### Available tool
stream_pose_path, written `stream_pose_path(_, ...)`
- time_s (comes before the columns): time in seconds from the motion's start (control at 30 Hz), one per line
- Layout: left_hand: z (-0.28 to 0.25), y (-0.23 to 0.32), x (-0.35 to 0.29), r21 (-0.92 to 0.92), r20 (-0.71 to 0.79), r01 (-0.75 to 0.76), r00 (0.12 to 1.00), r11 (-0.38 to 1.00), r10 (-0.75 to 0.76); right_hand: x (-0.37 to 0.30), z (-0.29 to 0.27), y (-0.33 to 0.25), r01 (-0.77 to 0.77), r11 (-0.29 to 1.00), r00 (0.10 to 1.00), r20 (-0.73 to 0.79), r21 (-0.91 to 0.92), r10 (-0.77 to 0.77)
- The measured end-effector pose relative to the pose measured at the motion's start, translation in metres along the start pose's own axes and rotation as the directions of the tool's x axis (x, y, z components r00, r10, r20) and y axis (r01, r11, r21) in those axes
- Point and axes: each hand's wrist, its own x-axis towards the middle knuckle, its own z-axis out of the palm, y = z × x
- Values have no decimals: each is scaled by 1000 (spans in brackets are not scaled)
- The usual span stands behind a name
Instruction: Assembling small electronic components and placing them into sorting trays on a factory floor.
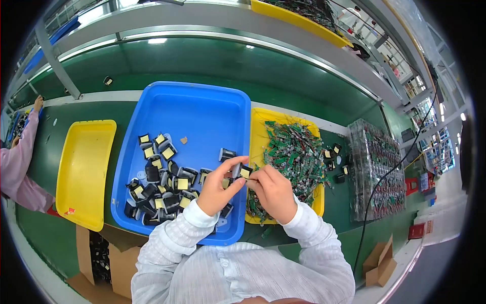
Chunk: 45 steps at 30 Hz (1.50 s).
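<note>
My left hand (218,188) grips a small black plastic part with a pale yellow pad (245,173) between thumb and fingers, above the right side of a blue tray (197,101). My right hand (275,192) is closed in a pinch against the lower right edge of that part; whatever its fingertips hold is hidden. Many similar black parts (172,185) lie heaped in the near half of the blue tray, some with their yellow pads facing up. Close behind my right hand, a yellow tray (319,205) bears a pile of small green circuit boards with wires (291,154).
An additional yellow tray (83,172) lies to the left. Stacked clear plastic trays of boards (377,172) stand at the right, with a black cable (390,169) hanging across them. Open cardboard boxes (124,268) sit below the bench. Another person's pink sleeve (23,167) shows at far left.
</note>
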Motion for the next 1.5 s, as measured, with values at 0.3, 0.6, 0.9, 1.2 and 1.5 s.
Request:
stream_pose_path(0.3, 0, 13, 1, 527, 35, -252, 961, 812, 275, 10, -19, 9, -166, 960, 970, 214, 225, 118)
stream_pose_path(0.6, -9, 9, -1, 749, 5, -250, 928, 614, 372, 25, -7, 12, -148, 936, 959, 278, 320, 56)
stream_pose_path(0.9, -40, 6, 13, 964, -207, 143, 934, 225, 291, 128, 26, 153, 59, 985, 997, 50, -161, -52)
stream_pose_path(1.2, -30, -22, 13, 938, -31, -30, 985, 345, 171, 187, 65, 258, -212, 732, 833, 271, -647, 482)
stream_pose_path(1.5, -27, -26, 13, 944, 33, -55, 997, 325, 75, 147, -30, 171, -120, 985, 883, 440, -128, 164)
